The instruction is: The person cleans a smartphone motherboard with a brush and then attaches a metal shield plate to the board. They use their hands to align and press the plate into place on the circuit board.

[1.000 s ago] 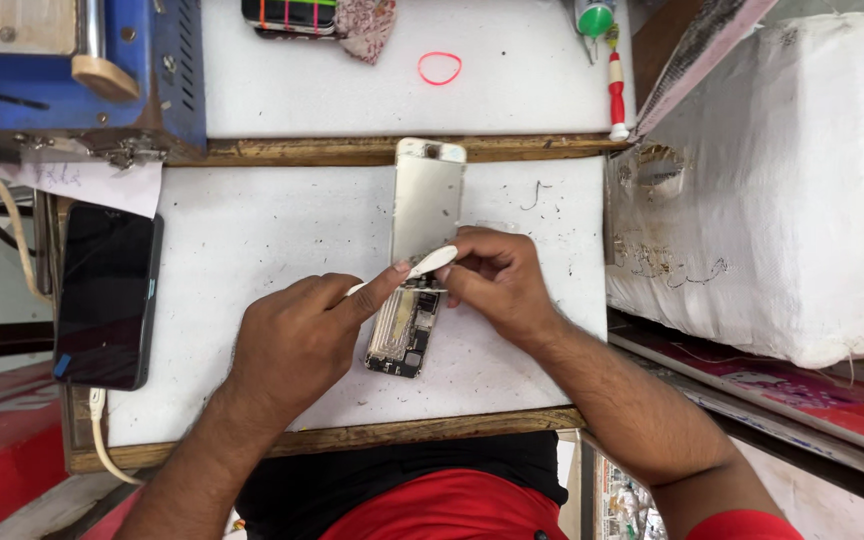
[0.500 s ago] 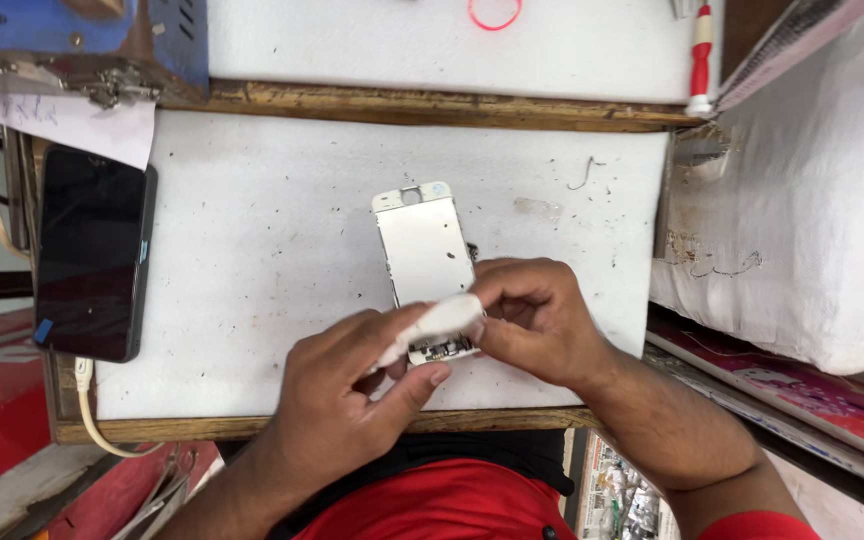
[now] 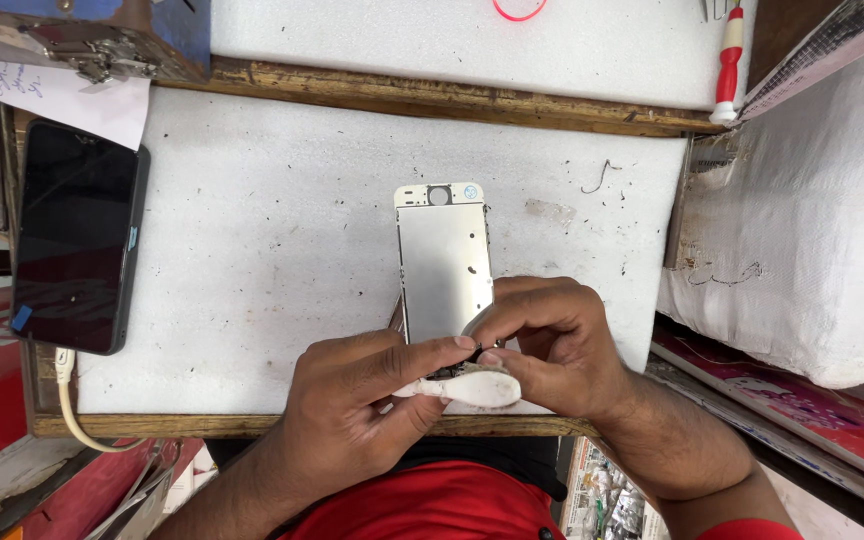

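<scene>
A phone screen panel (image 3: 444, 262) lies back side up on the white foam work surface (image 3: 272, 230), its metal shield plate facing me. My left hand (image 3: 352, 410) grips a white plastic pry tool (image 3: 467, 388) lying flat near the panel's lower end. My right hand (image 3: 552, 345) pinches the panel's lower edge with thumb and forefinger, fingertips touching the tool's tip. The phone body under the hands is hidden.
A black phone (image 3: 74, 235) with a white cable (image 3: 67, 400) lies at the left edge. A red-handled screwdriver (image 3: 727, 60) and a pink rubber band (image 3: 519, 10) rest on the upper shelf. A white foam block (image 3: 812, 210) stands at right.
The view has shifted down and closer. My hands moved toward the near edge, the pry tool dropped from raised to flat, and the panel now lies flatter on the foam.
</scene>
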Available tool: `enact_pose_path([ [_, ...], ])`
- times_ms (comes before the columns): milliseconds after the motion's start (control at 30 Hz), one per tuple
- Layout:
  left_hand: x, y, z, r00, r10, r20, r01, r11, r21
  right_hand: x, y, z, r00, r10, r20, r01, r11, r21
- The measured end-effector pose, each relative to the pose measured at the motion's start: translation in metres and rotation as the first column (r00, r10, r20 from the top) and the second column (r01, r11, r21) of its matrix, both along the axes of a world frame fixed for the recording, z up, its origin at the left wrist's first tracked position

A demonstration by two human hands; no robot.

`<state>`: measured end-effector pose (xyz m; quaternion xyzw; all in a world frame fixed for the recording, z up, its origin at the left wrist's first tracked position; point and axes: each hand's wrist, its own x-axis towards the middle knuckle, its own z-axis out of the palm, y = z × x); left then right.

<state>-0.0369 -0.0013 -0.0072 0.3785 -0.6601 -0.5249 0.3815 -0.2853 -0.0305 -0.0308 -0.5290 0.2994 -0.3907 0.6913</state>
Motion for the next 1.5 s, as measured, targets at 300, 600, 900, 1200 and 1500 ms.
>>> enact_pose_path([
  [300,-0.002,-0.002,0.0,1.0,0.005,0.012,-0.005,1.0,-0.011,-0.002,-0.001,-0.003,0.998,-0.03,-0.055,0.024,0.994,-0.109],
  [600,-0.005,-0.004,0.002,1.0,0.011,-0.012,-0.011,0.999,-0.035,0.001,-0.004,0.002,1.0,-0.023,0.007,0.024,0.995,-0.092],
  [900,0.0,-0.01,0.015,0.997,0.06,0.053,-0.05,0.983,-0.177,0.004,-0.006,0.001,0.999,-0.038,0.006,0.039,0.994,-0.102],
  [1200,0.031,-0.016,0.04,0.75,0.381,0.541,-0.014,0.827,-0.563,0.003,-0.007,-0.005,0.996,-0.082,-0.037,0.078,0.993,-0.089],
  [1500,0.044,-0.047,0.017,0.62,0.58,0.528,-0.303,0.798,-0.521,0.003,-0.015,-0.011,0.985,-0.134,-0.107,0.133,0.991,-0.015],
])
